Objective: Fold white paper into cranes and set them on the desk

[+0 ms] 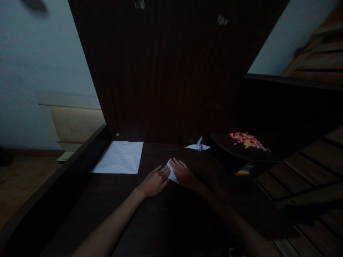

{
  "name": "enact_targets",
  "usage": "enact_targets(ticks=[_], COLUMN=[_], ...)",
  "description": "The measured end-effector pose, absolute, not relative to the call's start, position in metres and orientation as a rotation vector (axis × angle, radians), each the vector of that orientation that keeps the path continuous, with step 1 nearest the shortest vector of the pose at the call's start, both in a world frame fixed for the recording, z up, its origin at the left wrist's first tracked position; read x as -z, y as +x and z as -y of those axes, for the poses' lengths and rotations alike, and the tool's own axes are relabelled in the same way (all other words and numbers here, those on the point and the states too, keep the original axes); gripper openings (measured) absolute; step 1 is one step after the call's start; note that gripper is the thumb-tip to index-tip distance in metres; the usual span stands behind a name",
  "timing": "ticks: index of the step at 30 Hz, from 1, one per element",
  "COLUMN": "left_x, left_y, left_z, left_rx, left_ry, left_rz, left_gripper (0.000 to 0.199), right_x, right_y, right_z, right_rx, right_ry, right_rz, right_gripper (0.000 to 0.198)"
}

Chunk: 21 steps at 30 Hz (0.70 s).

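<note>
A small folded white paper (173, 175) lies on the dark wooden desk (160, 221), partly covered by both hands. My left hand (155, 181) rests flat on its left side, fingers stretched out over the edge. From the right, my right hand (183, 173) lies flat on the paper's upper and right part, fingers extended. Behind the right hand stands a white origami crane (199, 146), its wings spread. Over to the left lies a creased square sheet of white paper (120, 157), apart from both hands.
A rounded dark shelf (225, 141) at the right bears a cluster of pink, red and yellow small pieces (248, 140). Below it shows a rainbow-coloured item (243, 172). A tall dark panel (166, 71) closes the back; a raised side board (53, 185) bounds the left.
</note>
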State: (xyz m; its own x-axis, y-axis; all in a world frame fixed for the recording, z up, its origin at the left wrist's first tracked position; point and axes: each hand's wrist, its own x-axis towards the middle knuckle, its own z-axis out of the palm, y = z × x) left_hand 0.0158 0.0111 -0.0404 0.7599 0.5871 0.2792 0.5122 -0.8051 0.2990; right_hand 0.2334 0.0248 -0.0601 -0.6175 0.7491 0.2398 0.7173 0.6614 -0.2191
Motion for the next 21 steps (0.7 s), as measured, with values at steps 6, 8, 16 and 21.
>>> enact_targets(ticks=[6, 8, 16, 21], left_x=[0.038, 0.038, 0.031, 0.029], left_y=[0.013, 0.013, 0.012, 0.01], left_z=[-0.013, -0.014, -0.019, -0.026], left_rx=[-0.597, -0.635, -0.847, -1.021], left_ry=[2.684, 2.608, 2.209, 1.901], left_rz=[-0.81, -0.843, -0.959, -1.034], left_gripper=[0.044, 0.047, 0.039, 0.029], right_x=[0.062, 0.062, 0.055, 0.049], right_y=[0.234, 0.234, 0.234, 0.226], right_z=[-0.026, -0.028, -0.028, -0.023], right_rx=[-0.214, -0.314, -0.593, -0.465], right_ry=[-1.168, -1.2, -1.374, -1.433], right_rz=[2.503, 2.399, 2.145, 2.22], right_gripper=[0.05, 0.048, 0.051, 0.061])
